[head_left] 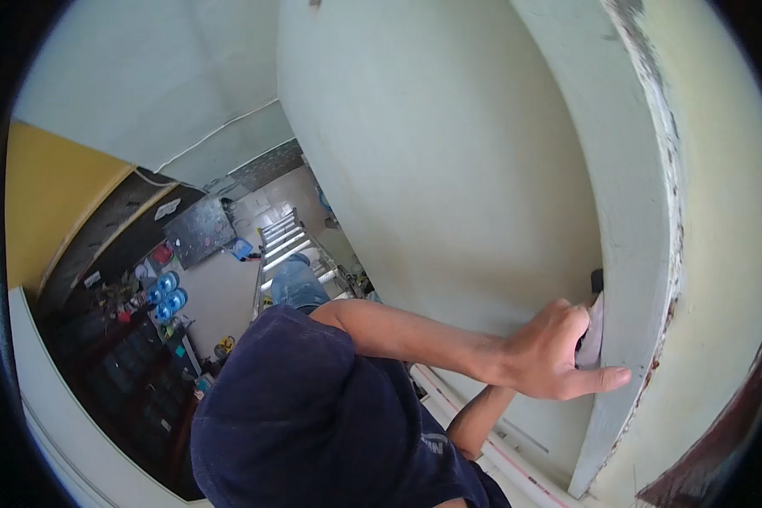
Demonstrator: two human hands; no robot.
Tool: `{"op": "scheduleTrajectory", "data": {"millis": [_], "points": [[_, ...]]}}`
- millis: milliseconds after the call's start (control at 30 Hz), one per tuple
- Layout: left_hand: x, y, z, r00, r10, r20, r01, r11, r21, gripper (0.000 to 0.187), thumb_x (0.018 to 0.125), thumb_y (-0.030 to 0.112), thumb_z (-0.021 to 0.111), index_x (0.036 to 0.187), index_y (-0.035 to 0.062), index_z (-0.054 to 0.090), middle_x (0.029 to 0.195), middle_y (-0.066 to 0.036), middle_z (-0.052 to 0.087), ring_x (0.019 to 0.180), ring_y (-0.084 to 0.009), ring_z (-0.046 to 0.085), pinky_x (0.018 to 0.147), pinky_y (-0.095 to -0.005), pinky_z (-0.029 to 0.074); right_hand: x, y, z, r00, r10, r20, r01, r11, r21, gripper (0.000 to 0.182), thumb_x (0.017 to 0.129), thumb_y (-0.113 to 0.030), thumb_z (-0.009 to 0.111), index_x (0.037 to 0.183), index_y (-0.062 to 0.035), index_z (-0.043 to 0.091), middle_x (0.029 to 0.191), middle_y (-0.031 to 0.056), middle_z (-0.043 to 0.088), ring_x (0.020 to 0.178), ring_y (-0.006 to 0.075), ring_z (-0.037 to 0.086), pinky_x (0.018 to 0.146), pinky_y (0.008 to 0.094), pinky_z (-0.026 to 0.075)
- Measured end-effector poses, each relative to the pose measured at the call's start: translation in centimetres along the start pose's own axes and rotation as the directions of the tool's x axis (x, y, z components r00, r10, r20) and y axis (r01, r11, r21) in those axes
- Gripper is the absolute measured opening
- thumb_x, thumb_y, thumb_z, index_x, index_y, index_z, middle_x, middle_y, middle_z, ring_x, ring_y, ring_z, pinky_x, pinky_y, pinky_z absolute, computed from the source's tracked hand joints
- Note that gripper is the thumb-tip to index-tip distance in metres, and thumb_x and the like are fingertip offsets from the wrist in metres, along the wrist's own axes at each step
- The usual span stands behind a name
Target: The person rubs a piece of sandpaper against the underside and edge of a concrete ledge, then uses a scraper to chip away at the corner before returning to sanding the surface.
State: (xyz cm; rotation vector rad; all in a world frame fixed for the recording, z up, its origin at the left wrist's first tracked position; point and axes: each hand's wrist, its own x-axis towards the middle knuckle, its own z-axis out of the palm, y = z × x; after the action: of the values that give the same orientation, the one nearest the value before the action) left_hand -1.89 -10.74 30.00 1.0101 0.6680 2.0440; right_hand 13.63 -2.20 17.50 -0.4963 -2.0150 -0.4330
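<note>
My left hand point(559, 349) reaches out to the right, back toward me, with its fingers curled and its thumb stretched across a pale wooden frame edge point(631, 254). A thin pale whitish piece point(596, 326) shows beside the curled fingers, against the frame; I cannot tell what it is. A small black part point(597, 280) sticks out just above it. My right forearm point(483, 421) comes up from below and passes behind my left wrist, which hides my right hand.
A large pale panel point(440, 161) fills the middle. Far below stand a metal ladder point(281, 239), a paint-spotted table point(200, 230) and blue water bottles point(169, 302) on the floor. A pale pipe point(516, 470) runs along the bottom. The frame's outer edge has flaking paint.
</note>
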Motion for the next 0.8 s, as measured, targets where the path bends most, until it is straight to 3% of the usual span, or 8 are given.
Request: {"op": "scheduleTrajectory", "data": {"millis": [100,133,167,233,367,467,533,800], "points": [[1.0,-1.1,0.6,0.986,0.088,-0.141,-0.085,0.996,0.031,0.046,0.08,0.031,0.078,0.096,-0.0074,0.06,0.057,-0.005,0.061,0.045,-0.0077,0.051,0.043,-0.0245,0.042,-0.1,-0.2,-0.8,0.999,0.014,-0.033,-0.016,0.998,-0.068,0.025,0.083,-0.028,0.063,0.074,-0.0049,0.064,0.088,0.0157,0.072,0.083,0.0351,0.066,0.088,0.0416,0.036],[1.1,-1.2,0.3,0.995,-0.083,-0.061,0.08,0.996,-0.049,0.048,0.08,0.028,0.077,0.107,-0.0063,0.057,0.067,-0.006,0.066,0.048,-0.0111,0.056,0.047,-0.0248,0.048,0.1,0.2,-1.1,0.999,0.009,-0.051,-0.014,0.995,-0.095,0.025,0.083,-0.029,0.063,0.074,-0.0049,0.064,0.088,0.0157,0.072,0.084,0.0352,0.066,0.088,0.0416,0.036],[1.2,-2.0,0.2,0.997,-0.073,-0.025,0.071,0.995,-0.064,0.048,0.08,0.028,0.077,0.107,-0.0063,0.057,0.067,-0.006,0.066,0.048,-0.0111,0.056,0.047,-0.0248,0.048,0.3,0.7,-1.4,0.997,0.002,-0.071,-0.011,0.992,-0.127,0.025,0.083,-0.029,0.063,0.074,-0.0049,0.063,0.089,0.0157,0.072,0.084,0.0352,0.067,0.088,0.0416,0.036],[1.8,-4.1,0.6,0.913,0.396,-0.1,-0.358,0.894,0.268,0.048,0.083,0.023,0.073,0.116,-0.0055,0.054,0.083,-0.008,0.069,0.064,-0.0169,0.064,0.06,-0.0287,0.053,0.9,2.0,-1.9,0.993,-0.017,-0.116,-0.006,0.982,-0.191,0.026,0.083,-0.029,0.063,0.074,-0.005,0.063,0.089,0.0158,0.072,0.085,0.0354,0.067,0.088,0.0415,0.036],[1.8,-6.1,2.3,0.877,0.478,-0.047,-0.464,0.868,0.178,0.036,0.089,0.022,0.062,0.109,-0.006,0.055,0.09,-0.018,0.066,0.08,-0.027,0.066,0.069,-0.0362,0.054,2.0,3.5,-2.6,0.979,-0.038,-0.198,-0.018,0.962,-0.273,0.026,0.083,-0.03,0.063,0.074,-0.0051,0.063,0.09,0.0159,0.072,0.086,0.0356,0.067,0.088,0.0414,0.036],[1.5,-7.8,2.1,0.914,0.404,-0.036,-0.401,0.913,0.073,0.035,0.093,0.024,0.055,0.112,-0.0055,0.054,0.097,-0.017,0.063,0.088,-0.0262,0.061,0.073,-0.0357,0.05,1.6,3.9,-3.0,0.989,-0.001,-0.15,-0.046,0.95,-0.307,0.028,0.084,-0.034,0.063,0.074,-0.0071,0.063,0.091,0.0145,0.073,0.091,0.0359,0.068,0.089,0.0409,0.035],[0.5,-9.3,2.1,0.985,0.17,0.019,-0.168,0.983,-0.08,0.06,0.1,0.048,0.036,0.123,-0.0055,0.048,0.117,-0.016,0.059,0.105,-0.0237,0.059,0.089,-0.0356,0.048,0.5,4.3,-3.6,0.99,0.004,-0.143,-0.043,0.963,-0.267,0.028,0.083,-0.035,0.062,0.074,-0.0078,0.063,0.09,0.0142,0.073,0.091,0.0362,0.068,0.091,0.0411,0.035],[-0.9,-14.1,3.0,0.998,0.063,-0.017,-0.066,0.958,-0.28,0.08,0.097,0.065,0.018,0.128,-0.0037,0.046,0.12,-0.017,0.058,0.109,-0.0264,0.059,0.093,-0.0382,0.048,0.9,4.1,-3.7,0.993,0.013,-0.114,-0.042,0.966,-0.257,0.023,0.084,-0.034,0.059,0.075,-0.0132,0.065,0.083,0.0102,0.073,0.095,0.0345,0.068,0.102,0.0475,0.03]]}}
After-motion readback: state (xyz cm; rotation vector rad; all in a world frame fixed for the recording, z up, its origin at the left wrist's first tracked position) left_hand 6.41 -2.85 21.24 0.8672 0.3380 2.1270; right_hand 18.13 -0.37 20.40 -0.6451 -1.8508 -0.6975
